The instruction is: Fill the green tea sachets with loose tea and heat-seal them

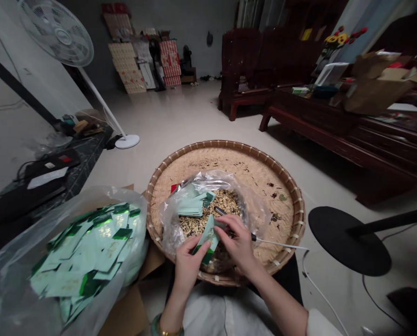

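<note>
Pinching a pale green packet (207, 240) above a round bamboo tray (225, 144)

The left hand (189, 267) is closed on the packet's lower part, with the fingers pressing it from the near side. The right hand (238, 242) is gripping the packet's upper corner together with a slim black corded tool (237, 224). The packet is standing tilted between both hands, above the tray's middle and toward its near rim. The tool's metal tip is pointing toward the far left, and its white cord (281, 245) is running right, across the tray's rim.

Directly beneath the hands, a clear plastic bag (253, 210) is lying open in the tray and holding a heap of pale and brown dried chips (211, 219). A small stack of matching packets (191, 205) is resting on the bag's left side. Loose dark flecks (269, 191) are scattering across the woven tray floor toward its right edge.

Beyond the tray's left edge, a cardboard box (124, 310) is carrying a second clear plastic bag (124, 210), which is filled with many pale green packets with dark green foil patches (82, 252). Past the tray's right edge, a round black stand base (348, 240) is sitting on the pale floor (180, 116). Beyond the far rim, a white pedestal fan (58, 32) is standing at upper left, and a dark wooden table (309, 112) is carrying an open carton (379, 88) at upper right.
</note>
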The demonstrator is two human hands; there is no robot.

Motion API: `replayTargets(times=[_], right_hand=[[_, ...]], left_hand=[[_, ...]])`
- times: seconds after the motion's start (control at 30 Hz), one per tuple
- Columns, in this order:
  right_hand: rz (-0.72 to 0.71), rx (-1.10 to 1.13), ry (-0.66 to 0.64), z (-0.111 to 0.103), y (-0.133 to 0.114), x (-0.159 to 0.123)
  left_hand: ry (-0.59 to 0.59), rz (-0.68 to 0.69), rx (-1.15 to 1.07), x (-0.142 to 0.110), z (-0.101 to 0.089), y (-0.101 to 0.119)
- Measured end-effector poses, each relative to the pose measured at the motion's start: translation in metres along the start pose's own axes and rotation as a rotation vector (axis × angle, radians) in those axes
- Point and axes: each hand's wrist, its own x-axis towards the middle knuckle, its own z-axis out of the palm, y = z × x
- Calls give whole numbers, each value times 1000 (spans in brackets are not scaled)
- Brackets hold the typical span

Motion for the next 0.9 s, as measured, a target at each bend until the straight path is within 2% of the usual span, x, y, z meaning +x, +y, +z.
replayTargets(times=[0.23, 0.47, 0.77, 0.9], right_hand=[[74, 78, -34, -5, 5, 4], [-66, -4, -150, -15, 7, 8], [-190, -58, -23, -10, 5, 3], [-153, -15, -20, -7, 9, 3]], left_hand=[[12, 19, 48, 0, -2, -5], [30, 66, 79, 2, -1, -2], [24, 17, 79, 0, -1, -8], [17, 2, 83, 0, -1, -8]])
